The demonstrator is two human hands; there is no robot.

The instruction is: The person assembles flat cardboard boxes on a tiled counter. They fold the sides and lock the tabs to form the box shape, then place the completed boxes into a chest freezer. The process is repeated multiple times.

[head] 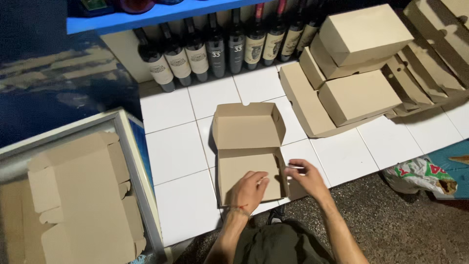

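Left hand point(250, 188) flat, fingers spread, inside open cardboard box point(246, 151); right hand point(304, 177) pinching its side flap.

Brown cardboard box point(246, 156) — lid open, upright — probably half-folded, on white tiles.

**A shop's back storeroom**

Wine bottles point(215, 51) stand in a row under a blue shelf point(161, 14). Folded cardboard boxes point(359, 63) pile on the white tiled floor point(176, 151), with flat box blanks point(78, 200) stacked nearby.
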